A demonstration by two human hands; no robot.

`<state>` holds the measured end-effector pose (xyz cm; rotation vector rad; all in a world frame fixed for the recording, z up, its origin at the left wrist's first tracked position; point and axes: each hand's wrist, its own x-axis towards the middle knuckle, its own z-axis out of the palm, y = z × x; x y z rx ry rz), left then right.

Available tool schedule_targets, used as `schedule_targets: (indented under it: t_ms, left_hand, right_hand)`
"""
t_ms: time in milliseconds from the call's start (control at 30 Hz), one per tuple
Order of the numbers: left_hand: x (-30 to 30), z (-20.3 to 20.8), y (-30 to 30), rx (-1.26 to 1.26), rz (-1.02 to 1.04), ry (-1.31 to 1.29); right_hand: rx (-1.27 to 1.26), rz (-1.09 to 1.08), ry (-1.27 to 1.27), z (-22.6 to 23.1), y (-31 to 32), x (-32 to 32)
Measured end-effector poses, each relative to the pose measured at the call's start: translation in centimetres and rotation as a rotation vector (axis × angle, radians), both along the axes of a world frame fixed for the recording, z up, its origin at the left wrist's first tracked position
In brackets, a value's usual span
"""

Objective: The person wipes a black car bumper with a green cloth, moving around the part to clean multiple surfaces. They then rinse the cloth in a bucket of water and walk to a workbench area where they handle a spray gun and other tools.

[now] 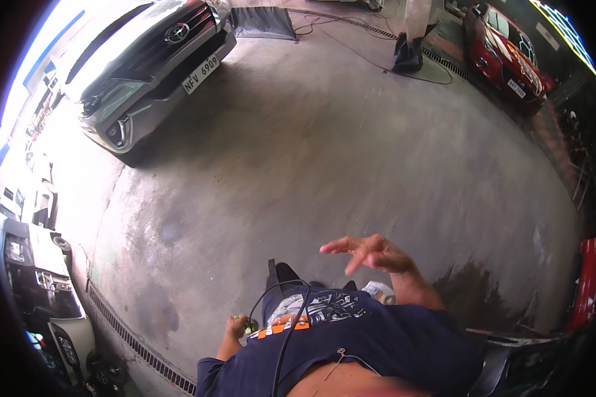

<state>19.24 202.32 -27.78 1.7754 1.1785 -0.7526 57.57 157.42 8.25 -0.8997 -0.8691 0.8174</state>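
My right hand (374, 253) is raised in front of my body over the concrete floor (338, 165). Its fingers are apart, and nothing is in them. Low beside my left hip, my left hand (236, 325) is closed around a small object, partly yellowish and dark, too small to make out. A thin black cable (291, 331) loops over my dark blue printed shirt (391, 341) and runs down near the left hand. Below my right wrist, something white and crumpled (379, 290) shows at my side, its kind unclear.
A silver car (159, 79) stands ahead on the left. Farther right is a red car (506, 56), near a pillar with a dark wrapped base (407, 53). A floor drain grate (136, 341) and a white car (66, 331) lie left. A red panel (586, 284) stands right.
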Motion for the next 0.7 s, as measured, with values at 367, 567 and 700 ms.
schedule_targets:
  t_ms: [367, 567, 700]
  left_hand:
    - [41.6, -9.7, 15.8, 0.132, -0.646, 0.066]
    - [87.0, 5.6, 21.0, 0.377, -0.445, -0.196]
    - [110.4, 11.2, 20.5, 0.387, -0.435, -0.514]
  right_hand:
    - [0.482, 0.588, -0.689, 15.6, 24.7, 34.9]
    - [0.607, 0.697, -0.764, 17.5, 31.3, 54.0]
    - [-0.260, 0.910, -0.189, 15.0, 28.8, 66.8]
